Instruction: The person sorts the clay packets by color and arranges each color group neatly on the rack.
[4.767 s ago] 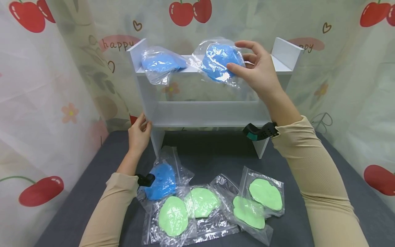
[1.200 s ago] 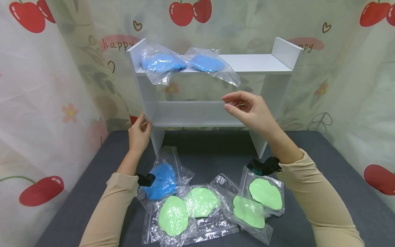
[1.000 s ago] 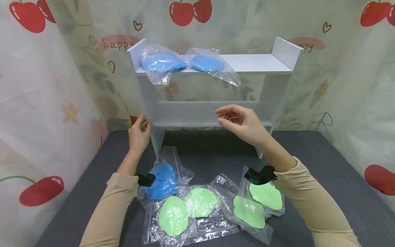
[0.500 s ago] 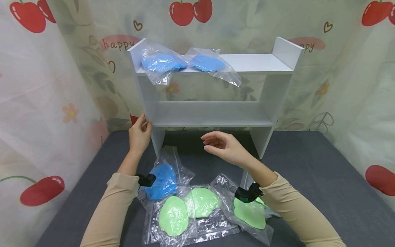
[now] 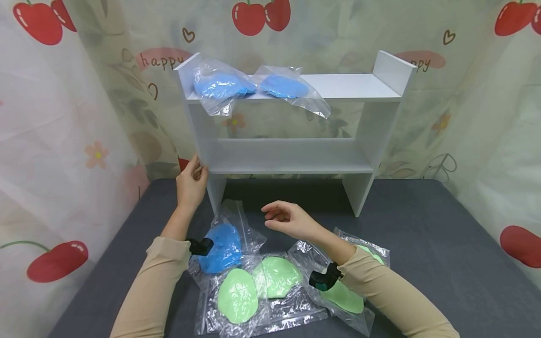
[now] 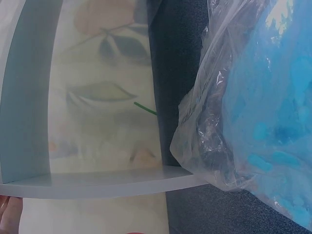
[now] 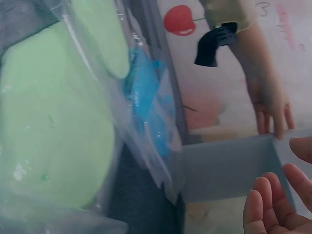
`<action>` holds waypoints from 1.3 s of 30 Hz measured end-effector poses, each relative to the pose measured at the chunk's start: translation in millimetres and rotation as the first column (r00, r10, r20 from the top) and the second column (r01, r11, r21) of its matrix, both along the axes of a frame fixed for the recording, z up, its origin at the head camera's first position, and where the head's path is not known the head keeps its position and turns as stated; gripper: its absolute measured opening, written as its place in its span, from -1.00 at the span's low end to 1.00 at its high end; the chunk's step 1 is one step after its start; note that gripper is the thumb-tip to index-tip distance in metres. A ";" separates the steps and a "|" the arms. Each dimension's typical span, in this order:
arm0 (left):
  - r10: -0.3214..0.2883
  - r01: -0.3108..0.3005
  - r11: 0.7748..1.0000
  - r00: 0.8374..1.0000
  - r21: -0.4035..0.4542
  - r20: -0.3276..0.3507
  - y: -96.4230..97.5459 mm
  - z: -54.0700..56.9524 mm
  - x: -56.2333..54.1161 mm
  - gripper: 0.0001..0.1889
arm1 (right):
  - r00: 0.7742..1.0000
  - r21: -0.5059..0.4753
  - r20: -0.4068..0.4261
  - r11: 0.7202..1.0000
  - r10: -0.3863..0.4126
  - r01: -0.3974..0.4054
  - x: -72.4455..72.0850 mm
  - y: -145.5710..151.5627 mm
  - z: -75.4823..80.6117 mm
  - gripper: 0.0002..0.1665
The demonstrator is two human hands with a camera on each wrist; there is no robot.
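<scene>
My left hand (image 5: 191,188) touches the outer side of a white two-tier shelf (image 5: 291,164) at its left panel. In the right wrist view, the fingers of that hand (image 7: 270,105) meet the panel's edge. With loosely bent fingers and nothing in them, my right hand (image 5: 293,221) hovers above the table, right of a zip bag of blue clay (image 5: 221,249). Two other blue clay bags, the left one (image 5: 221,87) and the right one (image 5: 284,87), lie on the top tier, their plastic overhanging its front edge.
Several bags of flat green clay, such as the front left one (image 5: 237,295), overlap on the dark table (image 5: 422,225) before the shelf. My right forearm partly covers the rightmost ones. A printed curtain (image 5: 338,28) surrounds the table.
My right hand set a blue clay bag on the top tier, let go, and came down and leftward toward the blue bag on the table. My left hand stayed at the shelf's side.
</scene>
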State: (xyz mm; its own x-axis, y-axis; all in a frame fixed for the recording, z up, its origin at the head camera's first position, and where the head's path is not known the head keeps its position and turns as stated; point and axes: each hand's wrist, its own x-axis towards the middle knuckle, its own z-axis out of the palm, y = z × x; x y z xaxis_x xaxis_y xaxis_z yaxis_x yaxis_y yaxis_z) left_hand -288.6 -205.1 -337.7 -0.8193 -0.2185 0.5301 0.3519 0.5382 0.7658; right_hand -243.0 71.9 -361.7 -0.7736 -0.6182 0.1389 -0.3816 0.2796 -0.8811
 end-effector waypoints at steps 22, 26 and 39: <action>0.006 -0.006 1.000 1.000 0.001 -0.002 -0.7 -1.5 -0.7 -0.46 | 0.984 0.096 0.147 0.992 -0.099 0.085 -8.6 -34.0 -41.6 -0.49; 0.005 -0.005 1.000 1.000 0.003 -0.008 -0.6 -1.6 -0.6 -0.46 | 0.978 0.114 0.160 0.986 -0.137 0.120 -8.6 -39.2 -46.3 -0.48; 0.004 -0.004 1.000 1.000 0.006 -0.006 -0.6 -1.1 -1.3 -0.47 | 0.968 0.164 0.190 0.977 -0.166 0.136 -13.0 -51.9 -56.0 -0.42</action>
